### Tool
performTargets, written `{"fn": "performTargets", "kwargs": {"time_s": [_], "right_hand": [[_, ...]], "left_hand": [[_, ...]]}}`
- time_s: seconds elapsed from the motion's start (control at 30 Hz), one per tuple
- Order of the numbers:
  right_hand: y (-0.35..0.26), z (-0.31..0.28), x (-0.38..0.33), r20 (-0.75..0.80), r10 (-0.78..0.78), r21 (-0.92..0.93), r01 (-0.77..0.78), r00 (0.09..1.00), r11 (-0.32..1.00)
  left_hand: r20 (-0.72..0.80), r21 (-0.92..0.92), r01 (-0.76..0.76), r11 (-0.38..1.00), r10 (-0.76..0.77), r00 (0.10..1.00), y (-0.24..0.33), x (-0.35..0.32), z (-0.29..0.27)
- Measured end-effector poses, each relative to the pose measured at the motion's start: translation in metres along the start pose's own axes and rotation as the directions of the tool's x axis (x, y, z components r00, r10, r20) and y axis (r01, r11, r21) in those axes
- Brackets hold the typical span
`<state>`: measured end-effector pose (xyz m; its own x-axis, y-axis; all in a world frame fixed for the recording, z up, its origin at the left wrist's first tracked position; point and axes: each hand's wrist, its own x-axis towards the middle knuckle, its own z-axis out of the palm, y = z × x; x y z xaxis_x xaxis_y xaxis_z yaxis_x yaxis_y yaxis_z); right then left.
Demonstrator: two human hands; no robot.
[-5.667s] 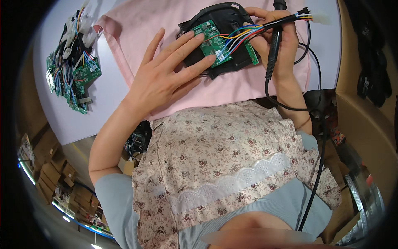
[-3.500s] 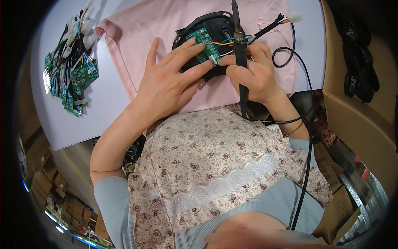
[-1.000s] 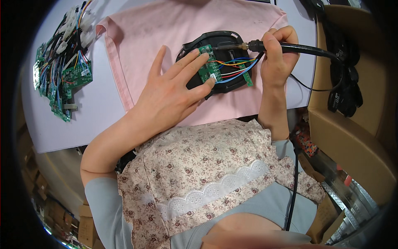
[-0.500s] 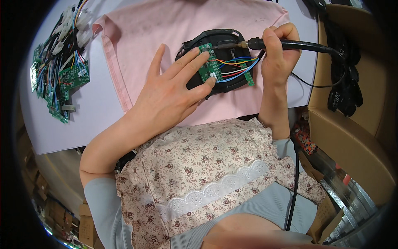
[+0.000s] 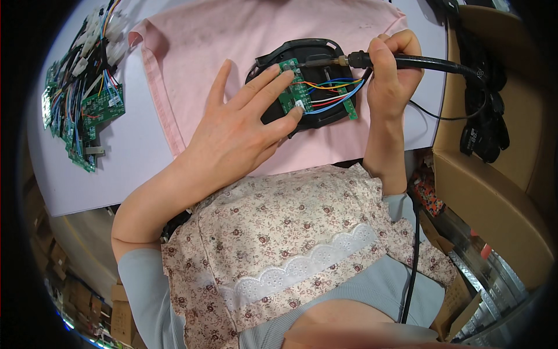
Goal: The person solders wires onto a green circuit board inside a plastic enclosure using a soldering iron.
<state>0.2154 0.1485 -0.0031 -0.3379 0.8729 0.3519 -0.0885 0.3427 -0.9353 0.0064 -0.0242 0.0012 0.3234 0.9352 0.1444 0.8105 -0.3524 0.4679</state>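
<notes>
A black plastic housing (image 5: pixel 322 123) with a rounded outline lies on the pink cloth (image 5: pixel 197 41). Inside it sits a green circuit board (image 5: pixel 298 91), with coloured wires (image 5: pixel 340 100) running right across a narrow green board strip (image 5: pixel 350 109). My left hand (image 5: pixel 241 125) rests over the board's left side, fingers spread and fingertips touching it. My right hand (image 5: pixel 395 75) is closed around the black handle of a soldering iron (image 5: pixel 359 60). Its metal barrel points left, and the tip is at the board's upper right edge; exact contact is too small to tell.
Several green circuit boards with wire bundles (image 5: pixel 87 110) are heaped at the table's left. A cardboard box (image 5: pixel 494 198) stands against the right side, with black parts (image 5: pixel 485 131) in it. A thin black cable (image 5: pixel 442 119) loops between cloth and box.
The housing and board have shifted very slightly. Both hands and the soldering iron keep nearly the same position.
</notes>
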Motion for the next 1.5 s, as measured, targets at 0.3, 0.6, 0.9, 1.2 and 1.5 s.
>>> {"fn": "performTargets", "kwargs": {"time_s": [0.3, 0.6, 0.9, 1.2, 1.5], "right_hand": [[-0.002, 0.000, -0.001, 0.060, -0.011, -0.034, 0.013, 0.998, 0.999], [-0.004, 0.001, -0.001, 0.079, -0.019, -0.005, 0.020, 0.997, 1.000], [0.008, -0.010, 0.002, 0.089, -0.044, 0.015, 0.043, 0.995, 0.999], [0.002, -0.006, 0.000, 0.043, -0.067, 0.117, 0.061, 0.997, 0.991], [-0.020, -0.017, -0.020, -0.060, -0.082, 0.112, 0.088, 0.995, 0.990]], "left_hand": [[0.043, -0.017, 0.022, 1.000, -0.021, 0.999, 0.001, 0.000, -0.003], [0.048, -0.017, 0.025, 1.000, -0.024, 0.999, 0.001, 0.000, -0.003], [0.043, -0.019, 0.025, 1.000, -0.025, 0.999, 0.001, 0.000, -0.003], [0.042, -0.012, 0.021, 1.000, -0.020, 0.999, 0.001, 0.000, -0.003], [0.009, 0.023, -0.012, 1.000, 0.012, 1.000, 0.000, 0.001, 0.000]]}}
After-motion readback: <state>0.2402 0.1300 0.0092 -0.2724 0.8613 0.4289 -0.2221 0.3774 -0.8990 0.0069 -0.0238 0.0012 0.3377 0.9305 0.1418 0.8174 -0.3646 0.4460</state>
